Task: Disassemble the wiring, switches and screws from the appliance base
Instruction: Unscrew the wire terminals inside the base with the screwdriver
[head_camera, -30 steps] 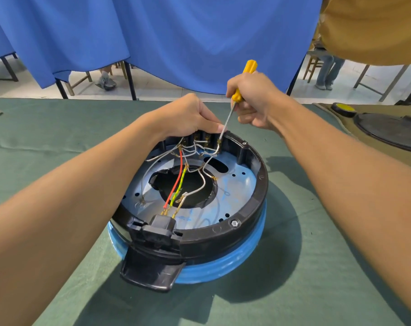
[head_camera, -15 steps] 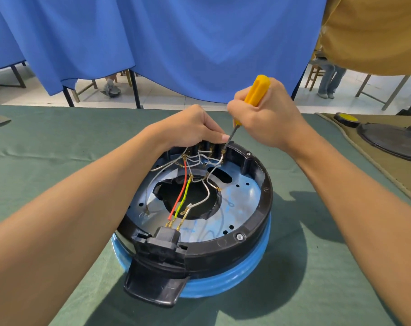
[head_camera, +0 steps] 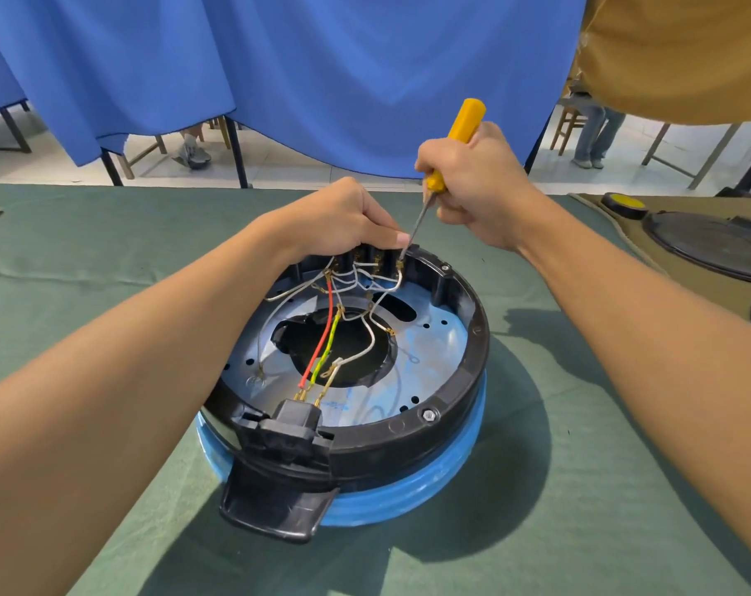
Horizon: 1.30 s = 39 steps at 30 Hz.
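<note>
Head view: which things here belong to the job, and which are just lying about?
Job: base, wires, switches gripped by the left hand, screwdriver in the right hand, tip at a wire terminal.
Lying about: black lid and yellow-topped cap at far right; blue cloth behind.

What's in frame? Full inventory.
appliance base: 1, black ring on blue body, table centre
switches: row, black, inside far rim
white wires: several, across base
red wire: 1, switches to power socket
green-yellow wire: 1, beside red
power socket: 1, black, near rim
rim screws: at least 2, silver
screwdriver: 1, yellow handle, tip at far-rim terminal
tablecloth: 1, green
curtain: blue, behind table
lid: 1, black, far right
left hand: grips switches
right hand: grips screwdriver
</note>
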{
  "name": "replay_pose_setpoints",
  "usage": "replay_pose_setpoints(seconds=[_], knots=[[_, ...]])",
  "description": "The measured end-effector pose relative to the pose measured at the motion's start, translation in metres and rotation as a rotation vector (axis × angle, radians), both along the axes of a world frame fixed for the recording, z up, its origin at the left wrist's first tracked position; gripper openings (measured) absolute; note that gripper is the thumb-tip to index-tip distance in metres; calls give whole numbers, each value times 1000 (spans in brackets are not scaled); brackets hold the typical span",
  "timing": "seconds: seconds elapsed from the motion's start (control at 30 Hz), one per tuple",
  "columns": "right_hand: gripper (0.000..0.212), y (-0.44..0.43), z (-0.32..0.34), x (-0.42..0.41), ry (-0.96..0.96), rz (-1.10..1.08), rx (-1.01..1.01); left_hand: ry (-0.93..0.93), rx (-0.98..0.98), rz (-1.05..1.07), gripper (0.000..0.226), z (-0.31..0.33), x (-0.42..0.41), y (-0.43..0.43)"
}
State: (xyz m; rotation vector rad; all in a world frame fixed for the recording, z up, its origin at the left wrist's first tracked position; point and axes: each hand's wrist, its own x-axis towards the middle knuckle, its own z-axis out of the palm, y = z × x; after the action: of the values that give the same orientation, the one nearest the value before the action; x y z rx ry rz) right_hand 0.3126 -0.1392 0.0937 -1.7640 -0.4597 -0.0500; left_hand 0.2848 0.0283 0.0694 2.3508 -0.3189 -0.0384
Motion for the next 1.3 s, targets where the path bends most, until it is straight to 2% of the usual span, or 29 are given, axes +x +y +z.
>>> replay_pose_setpoints(seconds=[0.07, 0.13, 0.27, 0.53, 0.67, 0.8, 0.9, 0.97, 1.0, 1.07, 1.1, 1.2, 1.3], knots=[[41, -4, -2, -12, -214, 0, -103, 6, -9, -10, 7, 0, 0, 0], [42, -4, -1, -17, -300, -5, -185, 4, -10, -10, 7, 0, 0, -1], [43, 10, 11, -4, -19, 47, -92, 16, -20, 4, 9, 0, -2, -1], [37, 16, 6, 21, 408, 95, -204, -15, -1, 10, 6, 1, -3, -2], [38, 12, 0, 11, 353, 121, -25, -18, 2, -5, 9, 2, -4, -2], [43, -11, 2, -13, 236, 69, 289, -11, 2, -27, 12, 1, -2, -1], [40, -30, -19, -32, 115, -227, 607, 6, -16, -35, 15, -1, -3, 1], [36, -39, -47, -47, 83, -492, 700, -14, -10, -37, 14, -2, -5, 0], [34, -42, -62, -54, 48, -618, 628, -28, 3, -37, 12, -2, -7, -1], [35, -43, -87, -63, -70, -751, 343, -54, 10, -28, 11, -2, -10, -3], [35, -43, -95, -64, -136, -749, 240, -74, 3, -15, 12, -2, -11, -3], [22, -40, -99, -63, -261, -637, 98, -208, -1, 61, 17, 2, -15, -7], [11, -41, -100, -61, -345, -566, -7, -407, 126, 153, 24, 15, -25, -11]])
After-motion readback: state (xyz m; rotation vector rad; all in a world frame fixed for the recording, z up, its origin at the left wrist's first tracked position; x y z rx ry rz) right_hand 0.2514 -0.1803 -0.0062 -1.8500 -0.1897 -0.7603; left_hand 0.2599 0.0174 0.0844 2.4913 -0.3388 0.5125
